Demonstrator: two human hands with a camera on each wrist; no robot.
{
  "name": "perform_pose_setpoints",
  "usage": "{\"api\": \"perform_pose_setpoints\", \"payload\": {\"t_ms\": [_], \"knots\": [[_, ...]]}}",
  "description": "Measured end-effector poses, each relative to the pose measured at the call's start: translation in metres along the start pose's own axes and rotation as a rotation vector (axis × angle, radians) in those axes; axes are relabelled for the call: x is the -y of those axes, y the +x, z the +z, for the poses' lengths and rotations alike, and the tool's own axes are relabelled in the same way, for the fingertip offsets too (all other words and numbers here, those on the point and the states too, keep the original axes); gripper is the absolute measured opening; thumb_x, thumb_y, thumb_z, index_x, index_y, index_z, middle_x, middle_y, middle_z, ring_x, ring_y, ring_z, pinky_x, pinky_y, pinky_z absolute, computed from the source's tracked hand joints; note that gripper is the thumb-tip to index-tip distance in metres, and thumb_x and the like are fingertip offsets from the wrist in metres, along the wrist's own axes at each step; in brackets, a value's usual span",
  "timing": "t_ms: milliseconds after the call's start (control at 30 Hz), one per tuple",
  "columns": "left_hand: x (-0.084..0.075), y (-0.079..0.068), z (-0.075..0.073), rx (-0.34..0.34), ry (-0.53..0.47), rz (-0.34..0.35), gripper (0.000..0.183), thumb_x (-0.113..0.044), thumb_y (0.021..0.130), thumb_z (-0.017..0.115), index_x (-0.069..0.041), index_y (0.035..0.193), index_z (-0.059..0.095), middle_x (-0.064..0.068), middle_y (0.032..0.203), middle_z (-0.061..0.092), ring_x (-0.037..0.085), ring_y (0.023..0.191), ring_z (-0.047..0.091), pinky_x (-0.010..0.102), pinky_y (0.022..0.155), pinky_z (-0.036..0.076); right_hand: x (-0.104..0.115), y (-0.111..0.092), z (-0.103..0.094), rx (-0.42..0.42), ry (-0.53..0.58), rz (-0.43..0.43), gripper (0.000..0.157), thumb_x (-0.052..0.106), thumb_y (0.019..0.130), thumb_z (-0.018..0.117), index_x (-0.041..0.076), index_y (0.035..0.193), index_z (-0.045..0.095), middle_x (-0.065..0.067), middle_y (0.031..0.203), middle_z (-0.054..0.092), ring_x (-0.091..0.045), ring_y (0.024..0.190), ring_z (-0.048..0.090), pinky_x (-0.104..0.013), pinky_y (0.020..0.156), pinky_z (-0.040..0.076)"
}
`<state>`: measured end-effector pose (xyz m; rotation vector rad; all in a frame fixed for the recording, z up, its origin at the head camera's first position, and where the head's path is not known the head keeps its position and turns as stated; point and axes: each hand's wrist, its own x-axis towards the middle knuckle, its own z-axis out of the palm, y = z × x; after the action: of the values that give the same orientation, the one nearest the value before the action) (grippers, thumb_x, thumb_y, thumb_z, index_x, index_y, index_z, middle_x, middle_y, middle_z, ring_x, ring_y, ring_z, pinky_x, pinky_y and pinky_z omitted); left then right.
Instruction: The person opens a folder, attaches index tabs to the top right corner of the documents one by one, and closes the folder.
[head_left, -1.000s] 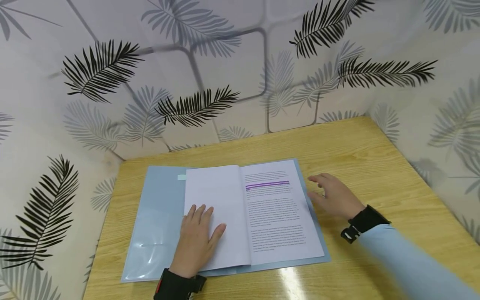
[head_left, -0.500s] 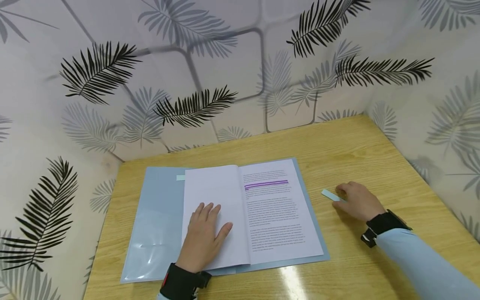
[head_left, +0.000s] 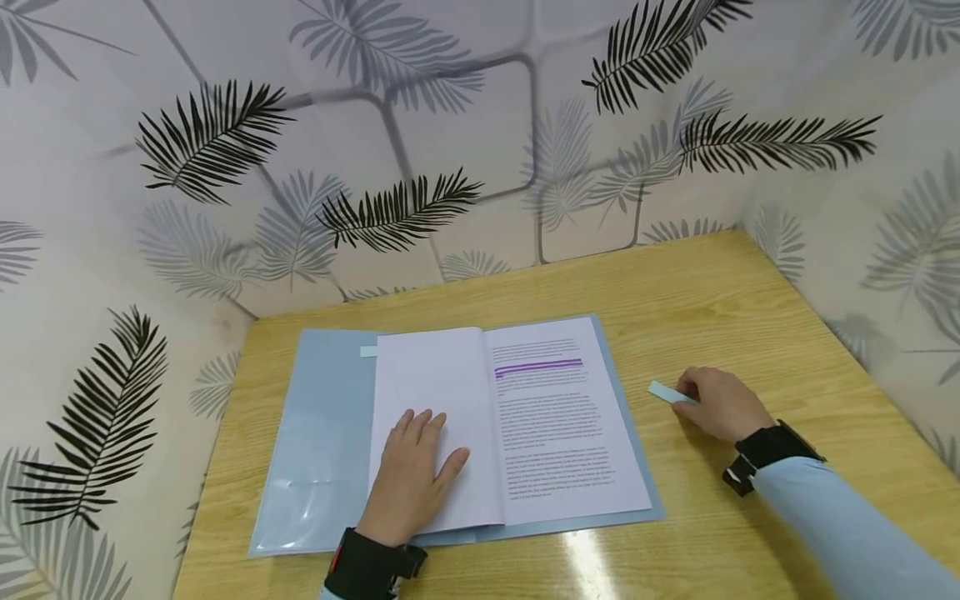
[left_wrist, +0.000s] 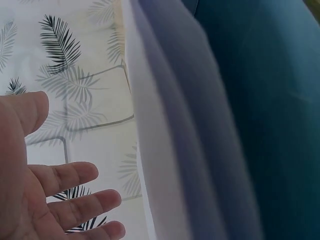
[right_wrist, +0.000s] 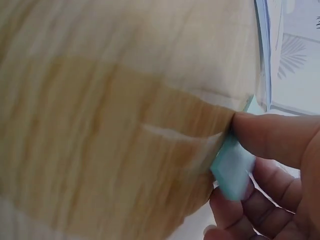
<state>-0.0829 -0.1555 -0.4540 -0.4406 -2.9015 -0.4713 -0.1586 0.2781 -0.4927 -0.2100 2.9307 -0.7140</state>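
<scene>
An open folder of pages lies on the table, with a blank left page (head_left: pixel 420 383) and a printed right page (head_left: pixel 558 425) marked by purple highlighter lines (head_left: pixel 537 365). My left hand (head_left: pixel 408 475) rests over the blank page, fingers extended; the left wrist view shows this hand (left_wrist: pixel 55 185) beside the blurred page edges (left_wrist: pixel 175 130). Right of the folder, my right hand (head_left: pixel 723 404) pinches a small pale blue-green pad of sticky page flags (head_left: pixel 667 392) close over the table. In the right wrist view, thumb and fingers (right_wrist: pixel 272 137) grip the pad (right_wrist: pixel 232 165).
The light blue plastic folder cover (head_left: pixel 315 442) spreads to the left. A pale flag (head_left: pixel 368 352) sticks out from the left page's upper edge. The wood-grain table (head_left: pixel 637 283) meets a leaf-patterned wall covering (head_left: pixel 480 150) behind and at both sides.
My right hand has moved right and slightly nearer, away from the folder's edge, and the pad of sticky flags now shows in its fingers. My left hand has shifted slightly right on the page.
</scene>
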Motion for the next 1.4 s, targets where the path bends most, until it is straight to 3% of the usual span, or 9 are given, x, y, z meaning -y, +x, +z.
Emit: {"api": "perform_pose_setpoints", "payload": {"t_ms": [233, 467, 633, 967, 1200, 1400], "knots": [[0.0, -0.003, 0.001, 0.018, -0.023, -0.013, 0.059, -0.045, 0.093, 0.059, 0.0, 0.132, 0.055, 0.022, 0.132, 0.054, 0.042, 0.132, 0.039, 0.053, 0.108, 0.029, 0.006, 0.0, 0.004, -0.01, 0.069, -0.041, 0.017, 0.013, 0.087, 0.069, 0.003, 0.098, 0.062, -0.003, 0.081, 0.062, -0.018, 0.07, 0.053, -0.034, 0.063, 0.043], [-0.008, 0.003, -0.002, 0.009, -0.012, 0.031, 0.059, -0.041, 0.089, 0.067, -0.002, 0.132, 0.055, 0.018, 0.132, 0.055, 0.038, 0.131, 0.041, 0.05, 0.108, 0.031, 0.046, 0.0, -0.001, 0.022, 0.261, -0.118, 0.014, 0.015, 0.091, 0.065, 0.006, 0.102, 0.065, -0.002, 0.083, 0.061, -0.018, 0.073, 0.052, -0.027, 0.061, 0.044], [-0.022, 0.016, -0.007, 0.005, -0.015, 0.112, 0.062, -0.04, 0.086, 0.07, -0.004, 0.134, 0.053, 0.012, 0.132, 0.056, 0.033, 0.13, 0.043, 0.046, 0.108, 0.033, 0.083, -0.001, -0.003, 0.076, 0.4, -0.202, 0.019, 0.012, 0.092, 0.064, 0.003, 0.108, 0.068, -0.004, 0.095, 0.066, -0.019, 0.081, 0.056, -0.027, 0.066, 0.048], [-0.053, 0.041, -0.019, -0.057, -0.06, 0.335, 0.071, -0.038, 0.081, 0.077, -0.006, 0.138, 0.049, 0.008, 0.131, 0.058, 0.027, 0.124, 0.051, 0.041, 0.105, 0.039, 0.146, 0.0, -0.005, 0.208, 0.521, -0.374, 0.025, 0.014, 0.094, 0.063, 0.007, 0.118, 0.068, -0.003, 0.106, 0.066, -0.019, 0.08, 0.057, -0.026, 0.065, 0.049], [-0.06, 0.049, -0.022, -0.101, -0.061, 0.427, 0.066, -0.035, 0.08, 0.079, -0.007, 0.134, 0.054, 0.006, 0.123, 0.063, 0.022, 0.117, 0.055, 0.038, 0.102, 0.041, 0.164, 0.0, -0.004, 0.245, 0.532, -0.441, 0.024, 0.014, 0.095, 0.062, 0.01, 0.118, 0.067, 0.0, 0.106, 0.066, -0.016, 0.076, 0.058, -0.026, 0.064, 0.05], [-0.061, 0.052, -0.023, -0.12, -0.062, 0.433, 0.039, -0.028, 0.08, 0.08, -0.011, 0.114, 0.068, -0.001, 0.1, 0.068, 0.015, 0.099, 0.059, 0.032, 0.093, 0.044, 0.17, -0.001, -0.004, 0.25, 0.549, -0.466, 0.023, 0.014, 0.094, 0.063, 0.01, 0.116, 0.064, 0.001, 0.092, 0.066, -0.017, 0.074, 0.056, -0.025, 0.061, 0.046]]}}
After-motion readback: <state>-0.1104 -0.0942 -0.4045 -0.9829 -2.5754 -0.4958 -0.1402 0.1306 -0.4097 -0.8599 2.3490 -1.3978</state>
